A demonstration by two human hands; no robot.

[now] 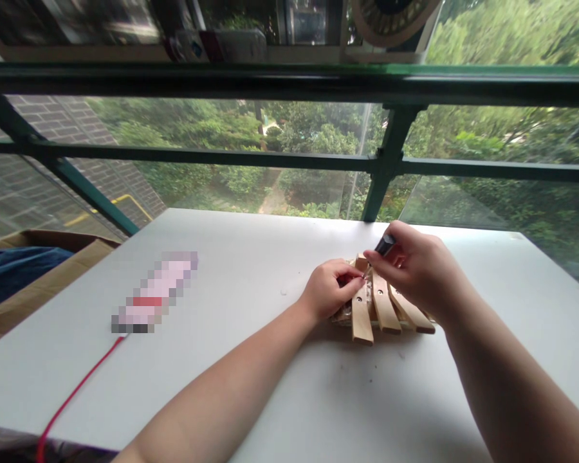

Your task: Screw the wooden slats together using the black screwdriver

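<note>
My right hand [408, 263] grips a screwdriver [385, 244] by its dark handle, the thin shaft slanting down to the left. Its tip ends at the fingertips of my left hand [330, 289], where thumb and forefinger are pinched together; what is between them is too small to make out. Under both hands lies a wooden piece with pale flat slats. The left slat [361, 321], middle slat [386, 312] and right slat [417, 315] stick out toward me, with screw heads showing on them. My hands hide much of the piece behind the slats.
The white table [251, 257] stands against a green-framed window [386, 161]. At left on it lies a pixelated pinkish object [161, 289] with a red cable [82, 386] running off the front edge. A cardboard box [43, 283] holding blue cloth is beside the table.
</note>
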